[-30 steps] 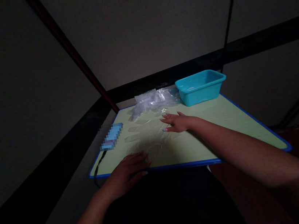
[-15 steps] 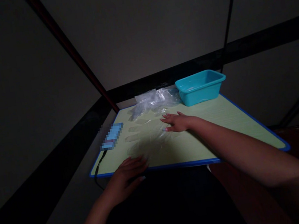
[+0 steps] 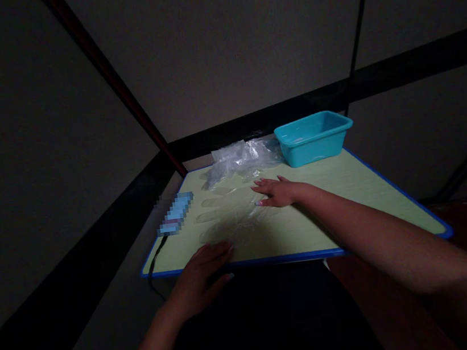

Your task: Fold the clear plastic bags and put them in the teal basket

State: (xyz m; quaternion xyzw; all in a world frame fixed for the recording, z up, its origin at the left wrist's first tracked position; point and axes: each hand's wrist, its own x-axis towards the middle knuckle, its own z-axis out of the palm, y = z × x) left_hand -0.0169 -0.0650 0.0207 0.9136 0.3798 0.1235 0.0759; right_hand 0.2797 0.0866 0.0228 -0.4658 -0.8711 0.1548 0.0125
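A thin, see-through disposable plastic glove [image 3: 225, 213] lies spread on the pale green table [image 3: 375, 208], its fingers pointing left. My right hand [image 3: 279, 192] rests palm down on the glove's right part, fingers spread. At the table's front edge is my left hand [image 3: 206, 273], just below the glove's near side. Its fingers are stretched out and its thumb is apart; whether the fingertips touch the glove I cannot tell. Behind the glove sits a crumpled heap of clear plastic gloves [image 3: 242, 161].
A turquoise plastic basket [image 3: 316, 148] stands at the back right, beside the heap. On the left edge lies a blurred-out phone-like device [image 3: 176, 214] with a black cable [image 3: 154, 266]. Walls border the table's back and left.
My left hand has shifted slightly to the right along the table's front edge. My right hand stays in place on the glove.
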